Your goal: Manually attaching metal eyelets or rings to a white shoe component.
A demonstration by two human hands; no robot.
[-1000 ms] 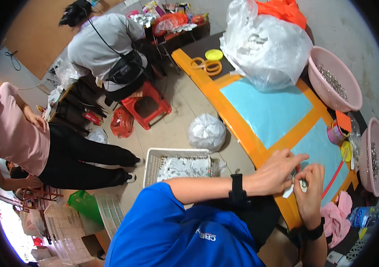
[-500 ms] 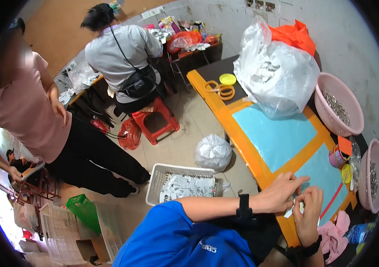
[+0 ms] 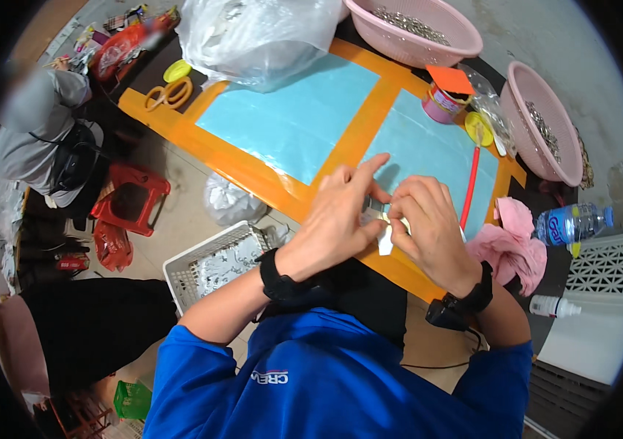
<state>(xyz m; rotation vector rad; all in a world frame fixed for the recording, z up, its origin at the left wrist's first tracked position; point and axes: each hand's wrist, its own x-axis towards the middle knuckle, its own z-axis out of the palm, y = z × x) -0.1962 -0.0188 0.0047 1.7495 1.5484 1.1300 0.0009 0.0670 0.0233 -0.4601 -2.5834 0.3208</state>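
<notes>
Over the front edge of the table, my left hand (image 3: pixel 333 219) and my right hand (image 3: pixel 432 230) meet at the fingertips. Between them is a small flat white piece (image 3: pixel 385 243), with a pale yellowish part showing near the right fingertips. My left thumb presses against it while the left index finger sticks out. The right thumb and fingers pinch its other side. Most of the piece is hidden by my fingers. Beneath and beyond the hands lie light-blue sheets (image 3: pixel 304 121) edged with orange tape (image 3: pixel 242 175). A red stick-like tool (image 3: pixel 470 190) lies right of my right hand.
Pink baskets of small metal parts (image 3: pixel 414 28) stand at the back right, near a pink tin (image 3: pixel 443 104). A plastic bag (image 3: pixel 253 44), orange scissors (image 3: pixel 169 94), pink cloth (image 3: pixel 510 252) and bottle (image 3: pixel 573 224) surround the workspace. A white crate (image 3: pixel 187 274) sits on the floor; co-workers are left.
The view has turned right, so the table now sits more centrally and the co-workers lie nearer the left rim. My hands stay together at the white piece.
</notes>
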